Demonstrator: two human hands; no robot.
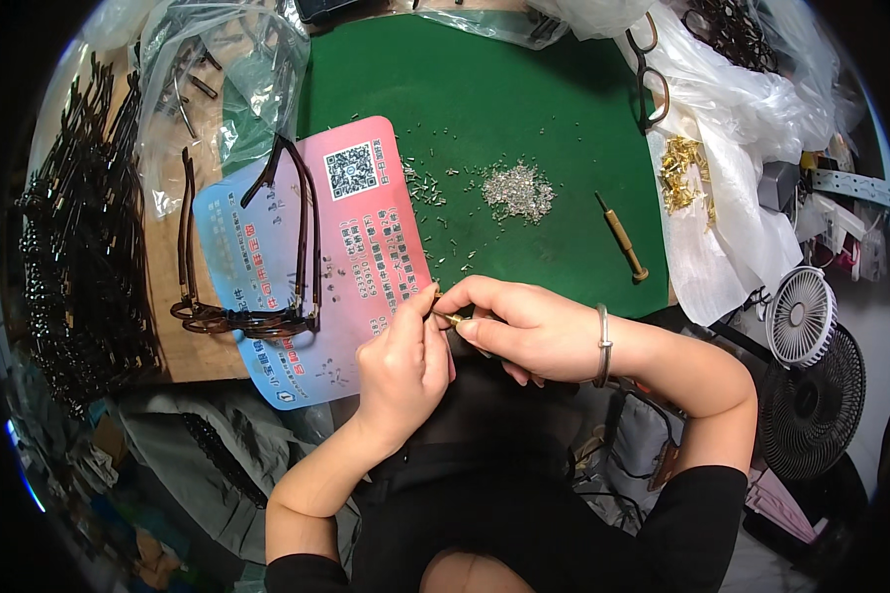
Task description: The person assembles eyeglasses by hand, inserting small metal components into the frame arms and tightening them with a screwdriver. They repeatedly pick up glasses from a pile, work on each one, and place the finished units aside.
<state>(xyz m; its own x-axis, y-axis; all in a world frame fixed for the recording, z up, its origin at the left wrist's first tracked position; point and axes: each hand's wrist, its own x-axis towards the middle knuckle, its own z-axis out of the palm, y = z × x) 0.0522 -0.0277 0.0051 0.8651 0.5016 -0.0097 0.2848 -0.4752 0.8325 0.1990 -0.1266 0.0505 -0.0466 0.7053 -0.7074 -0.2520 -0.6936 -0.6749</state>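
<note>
My left hand (403,361) is closed in a pinch at the near edge of the mat. Only a tiny dark and gold bit shows at its fingertips, too small to name. My right hand (529,326) grips a thin brass screwdriver (455,319), mostly hidden by the fingers, its tip meeting the left fingertips. Left of my hands, brown eyeglass frames (252,318) with temples rest on a pink and blue printed card (366,247). Beyond my hands lies a pile of tiny silver screws (520,192), with more scattered around it.
On the green mat (583,128), another brass screwdriver (625,243) lies at the right. Gold parts (684,170) sit on white plastic (722,247). Many dark temples (89,227) are heaped at the left beside a clear bag (222,89). A white fan (801,316) stands far right.
</note>
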